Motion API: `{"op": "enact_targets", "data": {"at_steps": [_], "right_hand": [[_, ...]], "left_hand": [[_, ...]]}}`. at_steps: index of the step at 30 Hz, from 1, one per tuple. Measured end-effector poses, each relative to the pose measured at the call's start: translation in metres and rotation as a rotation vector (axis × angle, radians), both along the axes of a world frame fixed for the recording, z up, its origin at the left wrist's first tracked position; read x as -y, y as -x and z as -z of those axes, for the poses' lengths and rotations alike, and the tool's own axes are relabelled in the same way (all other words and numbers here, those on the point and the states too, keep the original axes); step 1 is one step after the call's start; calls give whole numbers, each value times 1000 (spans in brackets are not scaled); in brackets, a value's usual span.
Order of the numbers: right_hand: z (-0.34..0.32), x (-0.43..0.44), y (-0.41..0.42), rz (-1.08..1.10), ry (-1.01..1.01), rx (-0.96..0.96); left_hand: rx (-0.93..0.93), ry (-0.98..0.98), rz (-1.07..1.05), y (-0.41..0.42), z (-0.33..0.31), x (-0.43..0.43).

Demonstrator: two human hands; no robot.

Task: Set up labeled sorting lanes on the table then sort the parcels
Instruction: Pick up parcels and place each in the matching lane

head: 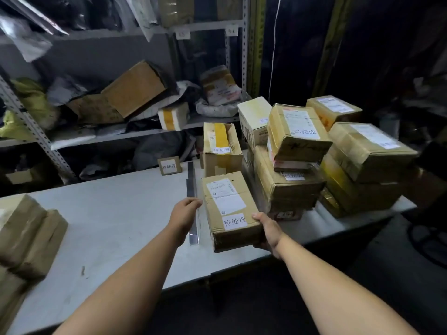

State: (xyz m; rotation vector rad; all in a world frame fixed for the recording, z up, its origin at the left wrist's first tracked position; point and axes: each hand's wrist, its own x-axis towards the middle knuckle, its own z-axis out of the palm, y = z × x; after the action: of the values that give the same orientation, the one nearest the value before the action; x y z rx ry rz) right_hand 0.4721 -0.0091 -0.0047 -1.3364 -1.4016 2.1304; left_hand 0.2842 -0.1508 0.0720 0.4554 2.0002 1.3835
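Observation:
A cardboard parcel with a white 待处理 sticker lies near the table's front edge. My right hand grips its near right corner, thumb on top. My left hand is beside the parcel's left side with fingers loosely curled, holding nothing; whether it touches the box I cannot tell. A grey divider strip runs front to back on the white table, just left of the parcel. A small cardboard sign reading 待处理 stands at the table's far edge, left of the strip.
Another 待处理 box stands behind the held parcel. Several stacked boxes, some marked 已完成, fill the table's right end. Brown parcels sit at the left end. Metal shelves with packages stand behind.

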Motion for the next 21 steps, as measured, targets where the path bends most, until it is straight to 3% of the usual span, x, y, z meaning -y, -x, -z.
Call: {"op": "enact_targets", "data": {"at_steps": [6, 21], "right_hand": [[19, 4, 6, 25, 15, 79], [64, 12, 40, 27, 46, 175]], "left_hand": [[-26, -88, -60, -7, 15, -16], [169, -104, -129, -3, 57, -9]]}}
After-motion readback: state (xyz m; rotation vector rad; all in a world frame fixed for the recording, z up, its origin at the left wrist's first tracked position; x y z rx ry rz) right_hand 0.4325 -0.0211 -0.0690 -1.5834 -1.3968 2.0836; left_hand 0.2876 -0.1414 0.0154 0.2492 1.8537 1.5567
